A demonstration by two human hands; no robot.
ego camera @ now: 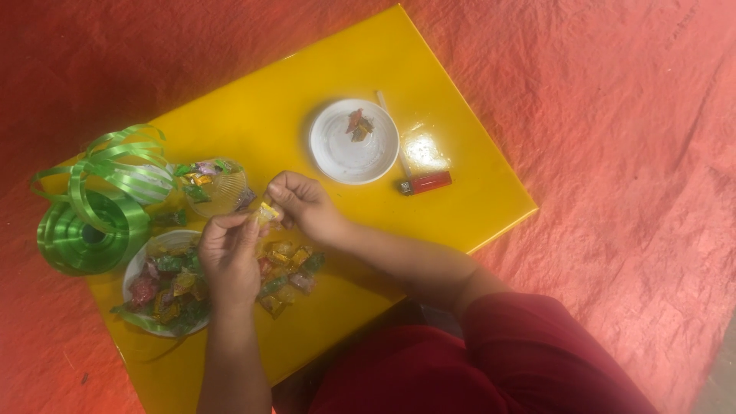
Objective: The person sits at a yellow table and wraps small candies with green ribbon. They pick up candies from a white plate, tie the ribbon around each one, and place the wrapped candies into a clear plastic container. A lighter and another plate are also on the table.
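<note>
Yellow crinkly-wrapped candy (266, 212), just right of the clear plastic cup (217, 186), pinched between left hand (230, 257) and right hand (305, 203) fingertips, both closed on it; judged light, slippery, soft-wrapped, best gripped at the twisted wrapper ends.

Two white plates (353, 146) (132, 277), one clear bowl (222, 192), one red lighter (425, 183), one green ribbon roll (88, 230), one yellow bench (307, 84), two hands (230, 257) (307, 203), sweets (287, 268) too many to count
</note>
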